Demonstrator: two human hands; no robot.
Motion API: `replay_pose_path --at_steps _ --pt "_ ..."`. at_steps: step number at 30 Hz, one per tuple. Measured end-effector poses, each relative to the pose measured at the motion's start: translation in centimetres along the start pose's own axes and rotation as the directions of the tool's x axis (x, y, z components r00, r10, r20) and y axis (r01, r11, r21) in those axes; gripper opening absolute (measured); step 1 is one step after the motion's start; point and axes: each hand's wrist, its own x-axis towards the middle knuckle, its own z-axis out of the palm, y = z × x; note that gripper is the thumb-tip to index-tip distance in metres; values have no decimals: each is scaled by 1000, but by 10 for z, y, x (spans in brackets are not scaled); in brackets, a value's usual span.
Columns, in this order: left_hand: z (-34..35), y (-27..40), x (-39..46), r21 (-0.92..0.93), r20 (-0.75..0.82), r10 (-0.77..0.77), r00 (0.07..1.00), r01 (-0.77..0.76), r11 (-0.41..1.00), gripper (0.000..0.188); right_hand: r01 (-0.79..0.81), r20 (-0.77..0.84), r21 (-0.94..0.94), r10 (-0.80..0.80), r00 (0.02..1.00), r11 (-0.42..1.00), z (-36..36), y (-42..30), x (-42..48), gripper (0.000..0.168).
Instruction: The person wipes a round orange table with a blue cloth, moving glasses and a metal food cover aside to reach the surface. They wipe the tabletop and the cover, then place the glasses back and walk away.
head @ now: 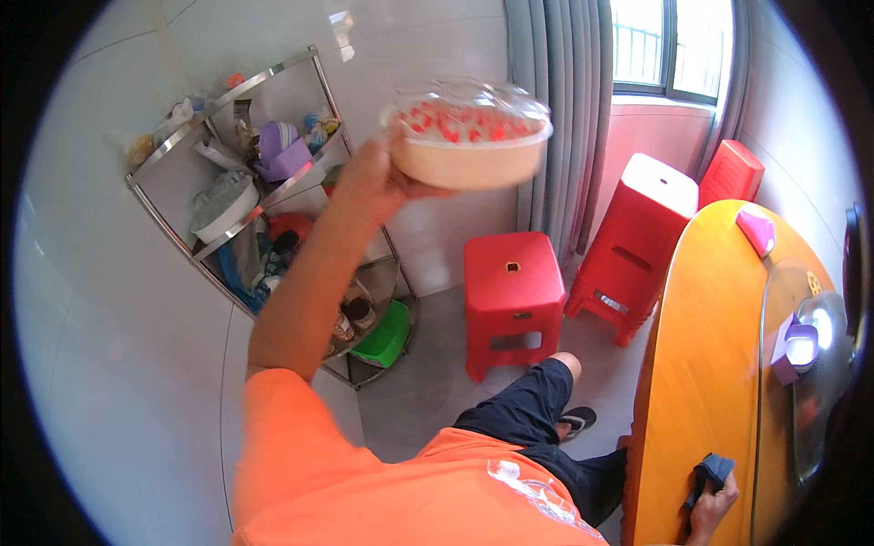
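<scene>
My left hand [392,174] grips a round cream-coloured container [471,162] from its left side and holds it up in the air before the shelf rack and curtain. A clear plastic lid with red markings [471,112] covers the container; what is inside cannot be made out. Low at the right, my right hand [715,501] holds a bunched dark blue cloth [710,472] against the top of the wooden table [696,368].
A steel corner rack [225,239] with bowls, bags and jars stands at the left. Red plastic stools [513,273] stand on the floor ahead. On the table are a pink box [756,231], a purple holder [786,351] and a glass turntable edge [760,409]. A grey curtain [563,102] hangs behind.
</scene>
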Motion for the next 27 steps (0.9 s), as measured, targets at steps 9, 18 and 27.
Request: replay_pose_path --at_steps 9,18,27 --pt "-54 133 60 121 -229 322 919 -301 946 47 69 -22 -73 -71 997 995 1 7 1 17" --pt "-135 247 109 271 -334 447 830 -370 889 48 52 -28 -34 -53 998 998 2 1 3 17" --pt "-170 278 115 221 -522 452 723 -397 891 52 29 -47 -30 -30 998 999 2 -4 0 18"
